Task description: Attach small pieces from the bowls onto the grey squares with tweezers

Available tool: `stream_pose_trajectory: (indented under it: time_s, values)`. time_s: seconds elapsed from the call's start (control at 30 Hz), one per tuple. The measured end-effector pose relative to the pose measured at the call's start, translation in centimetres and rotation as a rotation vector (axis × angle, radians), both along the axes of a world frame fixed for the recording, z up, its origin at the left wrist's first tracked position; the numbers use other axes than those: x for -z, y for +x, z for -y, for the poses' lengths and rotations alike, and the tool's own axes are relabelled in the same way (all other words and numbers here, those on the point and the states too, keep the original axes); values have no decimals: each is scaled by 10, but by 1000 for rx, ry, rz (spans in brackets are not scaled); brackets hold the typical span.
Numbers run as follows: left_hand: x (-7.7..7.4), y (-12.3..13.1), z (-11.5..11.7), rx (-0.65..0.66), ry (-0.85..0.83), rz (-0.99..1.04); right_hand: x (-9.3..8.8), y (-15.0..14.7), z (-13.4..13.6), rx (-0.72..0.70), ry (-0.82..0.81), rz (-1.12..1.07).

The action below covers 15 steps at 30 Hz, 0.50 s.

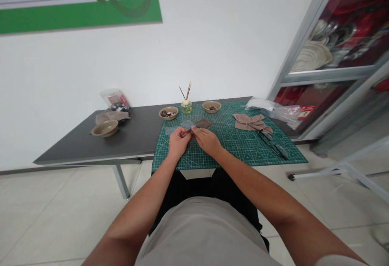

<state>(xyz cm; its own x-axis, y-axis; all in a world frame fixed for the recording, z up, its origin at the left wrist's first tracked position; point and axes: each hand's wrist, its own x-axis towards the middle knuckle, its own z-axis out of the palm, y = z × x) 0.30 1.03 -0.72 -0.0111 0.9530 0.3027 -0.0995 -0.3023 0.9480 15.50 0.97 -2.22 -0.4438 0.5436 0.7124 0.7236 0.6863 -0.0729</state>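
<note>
My left hand (179, 138) and my right hand (206, 138) meet over the green cutting mat (234, 148), fingers pinched together. Between their fingertips is something small and dark, too small to name. A blue-grey piece (187, 124) shows just beyond the fingertips; whether it is held or lies on the mat cannot be told. Another pale blue-grey piece (170, 130) lies left of my left hand. Beyond my right hand lies a brown piece (203, 123). Two small bowls with small dark pieces stand farther back, one at the left (168, 113) and one at the right (212, 107).
A reed diffuser (186, 106) stands between the bowls. On the right are a brown cloth (251, 122), glasses (275, 146) and a plastic bag (273, 108). A bowl (105, 128), a cloth (111, 116) and a clear container (114, 98) sit on the dark table (133, 136).
</note>
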Motion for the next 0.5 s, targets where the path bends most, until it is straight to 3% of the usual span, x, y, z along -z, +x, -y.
stream_pose_trajectory:
  time_s: [0.5]
  values:
    - [3, -3, -4, 11, 3, 92, -5, 3, 2, 88, -4, -14]
